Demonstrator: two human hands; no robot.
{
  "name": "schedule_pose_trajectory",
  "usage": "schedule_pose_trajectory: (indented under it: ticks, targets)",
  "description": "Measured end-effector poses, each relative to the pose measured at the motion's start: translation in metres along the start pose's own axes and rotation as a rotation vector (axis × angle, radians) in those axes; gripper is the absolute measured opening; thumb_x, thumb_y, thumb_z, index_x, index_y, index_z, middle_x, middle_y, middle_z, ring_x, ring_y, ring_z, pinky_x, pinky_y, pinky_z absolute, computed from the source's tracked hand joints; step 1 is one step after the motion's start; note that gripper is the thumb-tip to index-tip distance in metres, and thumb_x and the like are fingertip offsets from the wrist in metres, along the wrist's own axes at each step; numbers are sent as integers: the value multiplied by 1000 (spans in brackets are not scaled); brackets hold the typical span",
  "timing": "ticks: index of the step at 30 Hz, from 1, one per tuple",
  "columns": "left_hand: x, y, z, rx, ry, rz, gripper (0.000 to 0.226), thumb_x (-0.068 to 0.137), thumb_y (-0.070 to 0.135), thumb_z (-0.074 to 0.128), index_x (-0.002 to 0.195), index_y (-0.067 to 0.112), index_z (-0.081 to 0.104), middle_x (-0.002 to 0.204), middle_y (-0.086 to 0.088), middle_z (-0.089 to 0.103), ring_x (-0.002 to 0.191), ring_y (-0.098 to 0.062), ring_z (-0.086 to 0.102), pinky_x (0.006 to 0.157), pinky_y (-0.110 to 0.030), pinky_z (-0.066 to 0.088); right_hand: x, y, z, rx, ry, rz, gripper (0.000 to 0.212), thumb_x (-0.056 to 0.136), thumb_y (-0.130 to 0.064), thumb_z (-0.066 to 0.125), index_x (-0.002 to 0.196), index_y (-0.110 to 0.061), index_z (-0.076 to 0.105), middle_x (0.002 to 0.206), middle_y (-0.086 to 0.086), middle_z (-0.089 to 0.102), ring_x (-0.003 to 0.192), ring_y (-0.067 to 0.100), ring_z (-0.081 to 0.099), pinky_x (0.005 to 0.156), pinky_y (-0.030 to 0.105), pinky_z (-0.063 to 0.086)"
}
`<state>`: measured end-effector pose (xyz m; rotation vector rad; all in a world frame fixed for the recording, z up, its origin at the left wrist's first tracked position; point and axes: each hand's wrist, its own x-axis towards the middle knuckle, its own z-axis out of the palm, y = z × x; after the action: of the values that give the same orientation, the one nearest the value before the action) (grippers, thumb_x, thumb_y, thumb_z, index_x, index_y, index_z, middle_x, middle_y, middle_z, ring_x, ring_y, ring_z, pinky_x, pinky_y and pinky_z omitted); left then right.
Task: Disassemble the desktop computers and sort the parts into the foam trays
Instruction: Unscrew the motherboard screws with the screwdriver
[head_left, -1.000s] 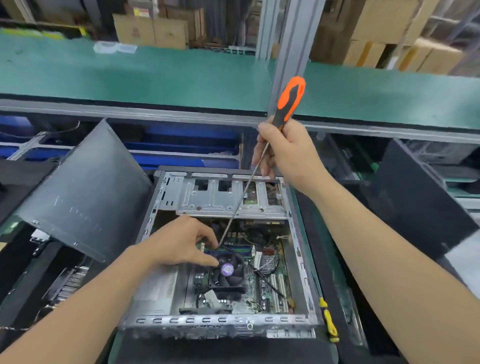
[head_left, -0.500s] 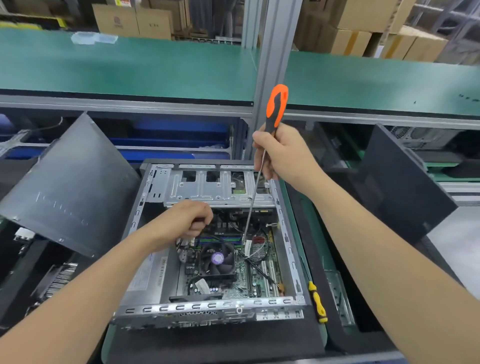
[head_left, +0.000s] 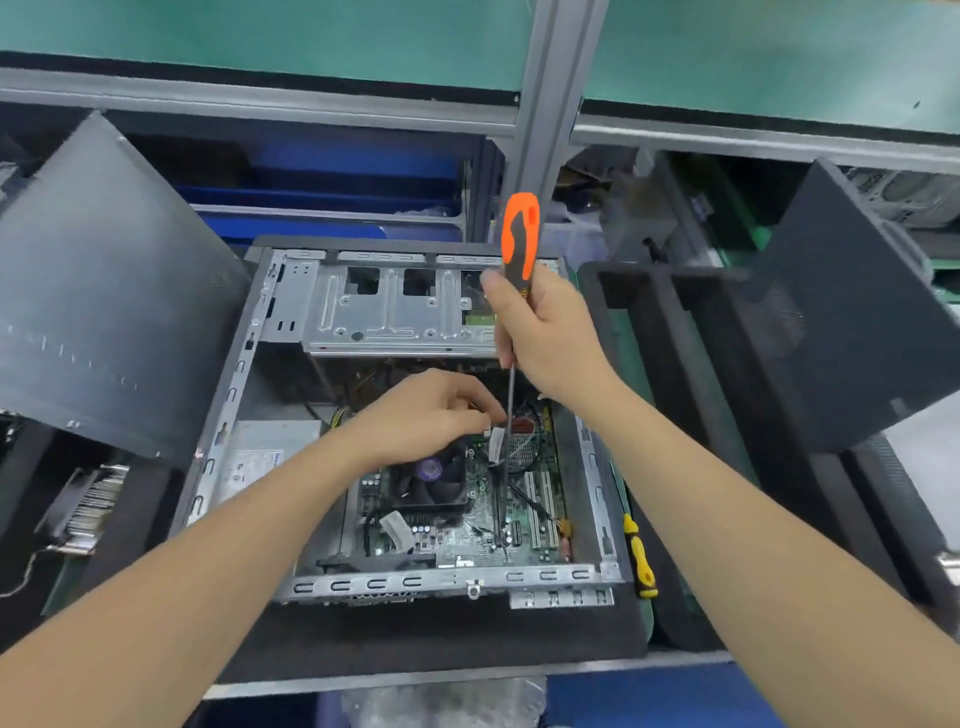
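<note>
An open desktop case (head_left: 228, 400) lies on its side in front of me, its green motherboard (head_left: 483, 525) and black CPU fan (head_left: 431, 480) exposed. My right hand (head_left: 545, 332) grips an orange-and-black screwdriver (head_left: 519, 234) held upright, its long shaft reaching down to the board right of the fan. My left hand (head_left: 426, 415) hovers above the fan with fingers curled, its fingertips close to the shaft and to a white cable connector (head_left: 496, 444); what they pinch is hidden. A silver drive cage (head_left: 395, 312) spans the case's far end.
A dark side panel (head_left: 104, 301) leans at the left, another dark panel (head_left: 841, 312) at the right. Black foam trays (head_left: 691, 395) sit right of the case. A yellow-and-black screwdriver (head_left: 641, 558) lies beside the case. A finned heatsink (head_left: 88, 506) rests at the left.
The screwdriver has swung from slanted to upright and its tip has moved right of the fan. My left hand left the fan's edge and moved right towards the shaft. The view tilted down.
</note>
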<state>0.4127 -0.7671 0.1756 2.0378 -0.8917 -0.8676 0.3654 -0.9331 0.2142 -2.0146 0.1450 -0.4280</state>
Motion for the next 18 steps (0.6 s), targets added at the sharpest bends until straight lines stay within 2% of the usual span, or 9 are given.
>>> schedule_pose_trajectory:
  ticks: [2, 5, 7, 9, 11, 12, 14, 16, 18]
  targets:
    - [9, -1, 3, 149, -11, 19, 25, 95, 23, 56, 99, 38, 75, 48, 11, 52, 45, -5, 44, 49, -17, 36, 5, -4, -5, -8, 70, -19, 38, 105, -34, 50, 83, -3, 45, 54, 12, 55, 42, 13, 51, 50, 21, 42]
    - [21, 1, 11, 405, -7, 45, 31, 96, 17, 50, 102, 33, 76, 52, 14, 59, 49, -5, 55, 55, -24, 45, 12, -13, -13, -26, 132, -59, 37, 105, -31, 52, 82, -3, 44, 57, 13, 52, 48, 26, 51, 51, 36, 45]
    - [27, 2, 19, 602, -5, 53, 36, 97, 17, 48, 111, 36, 75, 84, 11, 72, 68, -8, 63, 60, -27, 46, 15, -18, -18, -75, 153, -98, 34, 105, -30, 53, 79, -10, 45, 58, 12, 51, 52, 30, 51, 55, 43, 45]
    - [36, -1, 31, 751, -56, 86, 45, 97, 12, 47, 124, 39, 70, 114, -1, 74, 95, -23, 69, 71, -34, 52, 16, -22, -22, -136, 179, -156, 32, 105, -30, 53, 76, -25, 41, 60, 10, 49, 53, 27, 47, 57, 44, 43]
    - [43, -3, 41, 866, -146, 121, 58, 95, 3, 46, 135, 40, 64, 123, -6, 71, 103, -28, 69, 74, -36, 53, 15, -25, -26, -168, 211, -214, 35, 105, -29, 53, 76, -39, 37, 63, 7, 47, 54, 21, 42, 55, 35, 39]
    - [47, -2, 44, 927, -170, 128, 61, 93, 0, 46, 137, 39, 64, 120, -7, 72, 100, -30, 70, 71, -36, 53, 14, -26, -27, -162, 222, -227, 36, 105, -28, 53, 77, -45, 38, 63, 4, 46, 54, 20, 41, 53, 28, 36]
    - [51, 1, 44, 1048, -154, 115, 50, 89, 2, 50, 126, 30, 70, 106, -8, 72, 87, -31, 69, 65, -36, 49, 11, -28, -30, -135, 229, -228, 39, 106, -27, 53, 79, -55, 43, 59, -6, 46, 51, 14, 41, 53, 15, 31]
    - [53, 3, 42, 1100, -88, 58, 32, 89, 9, 53, 109, 23, 74, 86, -5, 66, 69, -29, 62, 59, -35, 43, 8, -28, -33, -130, 247, -226, 42, 106, -27, 53, 83, -61, 46, 57, -12, 45, 50, 11, 41, 54, 12, 32]
    - [51, 1, 40, 1077, -47, -15, 28, 90, 13, 53, 105, 22, 75, 76, -2, 57, 58, -25, 53, 55, -33, 39, 4, -28, -35, -130, 283, -239, 38, 106, -26, 54, 83, -55, 44, 58, -8, 46, 49, 13, 43, 52, 13, 33]
